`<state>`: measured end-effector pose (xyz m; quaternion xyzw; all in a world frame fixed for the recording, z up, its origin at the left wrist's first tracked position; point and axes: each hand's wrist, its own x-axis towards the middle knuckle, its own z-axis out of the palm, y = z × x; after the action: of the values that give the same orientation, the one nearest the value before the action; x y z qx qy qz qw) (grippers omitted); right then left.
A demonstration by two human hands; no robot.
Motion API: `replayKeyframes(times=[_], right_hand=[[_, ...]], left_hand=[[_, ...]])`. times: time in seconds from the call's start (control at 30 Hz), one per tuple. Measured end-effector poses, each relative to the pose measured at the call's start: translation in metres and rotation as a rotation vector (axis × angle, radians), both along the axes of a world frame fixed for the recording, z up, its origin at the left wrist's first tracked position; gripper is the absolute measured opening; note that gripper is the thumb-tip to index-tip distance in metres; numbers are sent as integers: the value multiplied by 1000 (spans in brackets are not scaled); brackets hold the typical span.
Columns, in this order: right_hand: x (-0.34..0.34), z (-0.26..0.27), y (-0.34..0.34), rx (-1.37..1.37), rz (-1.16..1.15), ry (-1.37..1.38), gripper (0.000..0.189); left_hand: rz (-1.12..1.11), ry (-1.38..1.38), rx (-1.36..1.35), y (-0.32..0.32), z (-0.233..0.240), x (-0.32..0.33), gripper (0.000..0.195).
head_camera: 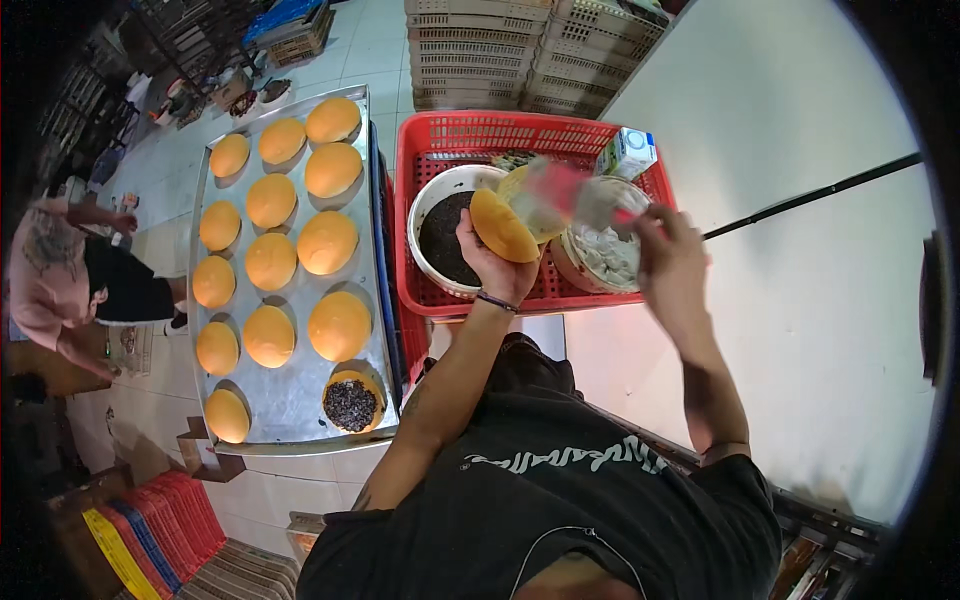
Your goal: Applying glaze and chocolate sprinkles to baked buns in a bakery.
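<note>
My left hand [504,276] holds a golden bun [504,226] over the red plastic crate. Beside that bun's crust shows a pale yellow, blurred face [529,202], perhaps its cut side. My right hand [676,251] grips a motion-blurred tool [559,189] with a red part, likely a spatula, which reaches across to the bun. Below the left hand stands a white tub [417,247] of dark crumbs [448,236]. Under the tool sits a second tub [574,276] of white cream [606,255], partly hidden by the right hand.
The red crate [600,301] also holds a carton [628,154]. At left, a metal tray [292,405] carries several golden buns [339,326] and one crumb-covered bun [352,403]. Stacked plastic crates [476,60] stand beyond. Another person [56,255] bends over at far left.
</note>
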<state>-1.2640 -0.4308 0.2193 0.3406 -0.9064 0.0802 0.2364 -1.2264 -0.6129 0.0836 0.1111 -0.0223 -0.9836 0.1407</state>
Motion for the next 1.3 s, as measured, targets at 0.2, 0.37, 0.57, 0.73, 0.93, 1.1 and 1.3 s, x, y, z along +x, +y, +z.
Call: replayKeyframes(times=[0.2,0.37,0.57,0.73,0.93,1.1,1.3], right_hand=[[-3,20,9,86,78,-138,23],[-8,31,-2,160,279,-167,16],[-44,24,-3,148,247,-123,17],[-6,24,7,28,150,-150,16],[-11,19,31,-51,65,-228,11],[6,7,127,-501,-265,-477,7],[32,-110,136,-975,-407,-705,4]], left_hand=[[-79,-61,25,3,18,11,60],[-156,-37,2,3,15,12,61],[-157,-38,48,6,4,14,60],[-116,-44,36,2,5,17,58],[-88,3,-17,-3,-5,-1,62],[-143,-127,-131,3,3,-9,56],[-293,-286,-69,31,10,0,53]])
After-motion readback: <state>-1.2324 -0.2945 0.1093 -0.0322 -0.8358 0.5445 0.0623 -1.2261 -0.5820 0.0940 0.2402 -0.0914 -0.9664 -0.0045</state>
